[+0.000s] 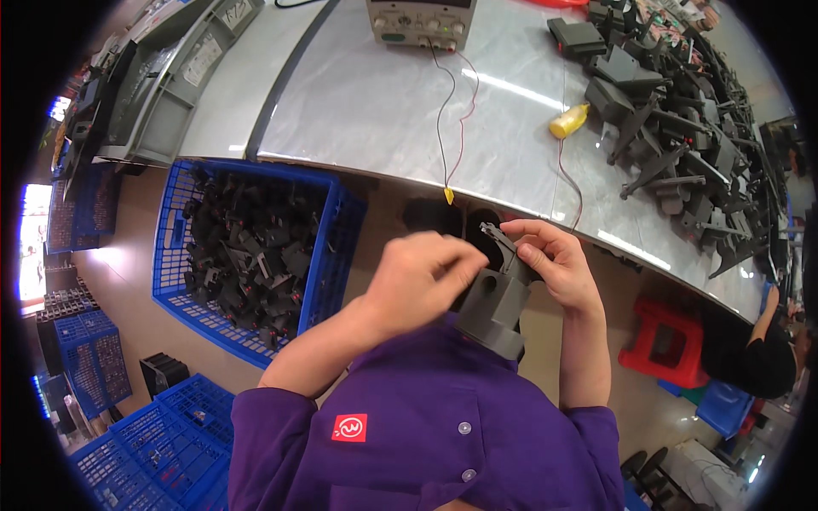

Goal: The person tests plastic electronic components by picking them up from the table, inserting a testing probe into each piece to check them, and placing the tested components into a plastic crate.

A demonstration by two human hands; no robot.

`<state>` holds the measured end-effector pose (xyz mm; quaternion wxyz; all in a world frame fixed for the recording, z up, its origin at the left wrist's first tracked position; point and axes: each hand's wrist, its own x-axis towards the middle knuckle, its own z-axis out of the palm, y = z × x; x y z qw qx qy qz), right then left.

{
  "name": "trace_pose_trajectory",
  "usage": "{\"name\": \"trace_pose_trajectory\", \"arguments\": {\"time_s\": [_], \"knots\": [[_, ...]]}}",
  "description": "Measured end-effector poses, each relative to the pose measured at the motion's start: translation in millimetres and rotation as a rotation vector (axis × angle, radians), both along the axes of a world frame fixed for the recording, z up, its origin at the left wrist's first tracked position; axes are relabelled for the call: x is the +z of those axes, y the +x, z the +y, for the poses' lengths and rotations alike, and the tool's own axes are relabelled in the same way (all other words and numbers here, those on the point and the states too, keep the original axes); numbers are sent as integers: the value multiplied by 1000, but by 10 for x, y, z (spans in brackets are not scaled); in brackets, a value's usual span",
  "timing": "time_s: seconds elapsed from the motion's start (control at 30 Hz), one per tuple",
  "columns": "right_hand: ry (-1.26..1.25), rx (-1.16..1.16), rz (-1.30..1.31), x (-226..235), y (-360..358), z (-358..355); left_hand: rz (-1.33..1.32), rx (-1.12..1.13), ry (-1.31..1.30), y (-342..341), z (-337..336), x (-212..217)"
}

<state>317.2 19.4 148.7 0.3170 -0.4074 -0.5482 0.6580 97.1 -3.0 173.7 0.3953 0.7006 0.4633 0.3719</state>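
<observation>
A dark grey plastic housing (496, 308) with a boxy body and a slim hinged-looking bracket (501, 243) at its far end is held close in front of my chest. My right hand (558, 266) grips it near the bracket, thumb and fingers closed on its right side. Thumb and fingertips of my left hand (426, 277) are pinched together at the left side of the bracket. What they hold, if anything, is hidden. Just beyond, a yellow-tipped connector (449, 196) hangs over the table edge on a black and a red wire.
A blue crate (328, 247) full of dark parts stands at the left. On the grey table (358, 111) are a power supply (422, 24), a yellow bottle-shaped piece (568, 122) on a wire and a pile of grey housings (656, 111). A red stool (665, 341) and another person (758, 362) are at the right.
</observation>
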Motion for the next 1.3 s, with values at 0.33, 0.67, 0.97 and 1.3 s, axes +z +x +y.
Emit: {"name": "trace_pose_trajectory", "arguments": {"time_s": [0.33, 0.67, 0.97, 1.3], "knots": [[-111, -74, 121, -177, -140, -273, -213, -10, -154, -16, 100, -203], [74, -115, -12, -139, -442, -508, -263, -95, -57, -127, -40, -382], [105, -244, 1, -289, -510, -372, -261, 54, -86, -136, -61, -421], [-101, -157, 86, -164, -516, -345, -164, -45, -3, -170, 76, -373]]}}
